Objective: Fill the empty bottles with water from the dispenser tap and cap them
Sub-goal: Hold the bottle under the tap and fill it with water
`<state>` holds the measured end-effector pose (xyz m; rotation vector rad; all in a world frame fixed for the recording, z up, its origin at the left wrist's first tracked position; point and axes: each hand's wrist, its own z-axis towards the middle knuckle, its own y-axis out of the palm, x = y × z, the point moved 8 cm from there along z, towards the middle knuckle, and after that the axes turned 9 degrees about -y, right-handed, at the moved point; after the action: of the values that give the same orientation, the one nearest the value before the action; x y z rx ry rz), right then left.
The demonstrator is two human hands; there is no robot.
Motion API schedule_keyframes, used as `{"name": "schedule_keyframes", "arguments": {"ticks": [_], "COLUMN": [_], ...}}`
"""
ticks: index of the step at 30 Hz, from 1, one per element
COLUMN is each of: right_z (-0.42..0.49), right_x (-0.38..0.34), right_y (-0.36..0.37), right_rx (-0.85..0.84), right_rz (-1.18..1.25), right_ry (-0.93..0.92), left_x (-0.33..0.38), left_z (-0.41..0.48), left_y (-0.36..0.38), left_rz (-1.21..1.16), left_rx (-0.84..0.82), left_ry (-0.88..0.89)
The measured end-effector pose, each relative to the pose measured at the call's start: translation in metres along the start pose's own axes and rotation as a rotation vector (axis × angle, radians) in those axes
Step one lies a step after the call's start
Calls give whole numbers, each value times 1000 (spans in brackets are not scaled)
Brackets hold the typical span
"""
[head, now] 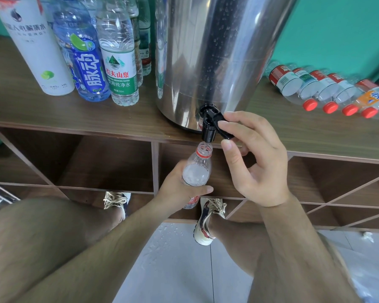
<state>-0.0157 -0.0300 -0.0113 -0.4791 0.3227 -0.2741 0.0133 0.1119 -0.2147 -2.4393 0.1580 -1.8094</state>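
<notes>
The left hand [179, 190] grips the clear uncapped plastic bottle [197, 169], its mouth directly beneath the black plastic tap [208, 133] of the stainless-steel dispenser [206, 51]. The right hand [258, 165] pinches the tap's lever [217, 119].

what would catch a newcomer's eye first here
The steel dispenser stands centre on the wooden shelf, the right hand pinching its black tap lever. Beneath it, the left hand holds an uncapped bottle, partly filled. Red-capped empty bottles lie in a row at the right; other bottles stand upright at the left.
</notes>
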Motion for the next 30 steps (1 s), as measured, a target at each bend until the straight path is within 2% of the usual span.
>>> {"name": "schedule_keyframes", "arguments": {"ticks": [30], "right_z": [1], "right_x": [-1], "right_y": [1], "right_rx": [-11], "right_rz": [2], "right_ry": [22], "left_x": [3], "left_z": [-4], "left_y": [-1], "left_rz": [18], "left_rx": [8], "left_ry": [-15]}}
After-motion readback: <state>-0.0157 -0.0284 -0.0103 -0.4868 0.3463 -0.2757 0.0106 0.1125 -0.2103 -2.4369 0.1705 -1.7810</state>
